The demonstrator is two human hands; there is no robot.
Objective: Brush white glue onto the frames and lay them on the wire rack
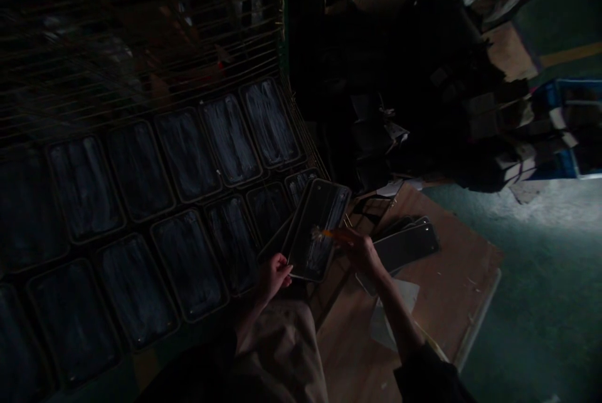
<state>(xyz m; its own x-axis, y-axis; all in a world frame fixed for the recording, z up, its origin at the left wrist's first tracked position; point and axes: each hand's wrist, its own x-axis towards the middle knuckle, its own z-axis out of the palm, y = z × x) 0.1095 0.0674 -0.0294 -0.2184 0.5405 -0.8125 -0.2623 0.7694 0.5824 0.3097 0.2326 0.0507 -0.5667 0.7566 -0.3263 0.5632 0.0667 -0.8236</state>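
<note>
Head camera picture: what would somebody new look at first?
Probably the orange brush in the right hand, a spot of colour near the middle of a dark picture, with its bristles over a dark panel that the left hand holds at its lower left corner. Next might come the rows of streaked panels on the left, then the pale shine on the green floor at the right.

There are two hands (361, 251), one brush (335, 235), one panel (325, 209) beneath it, and on one rack (284, 33) six panels (270, 121) in the far row, at least seven nearer.
</note>
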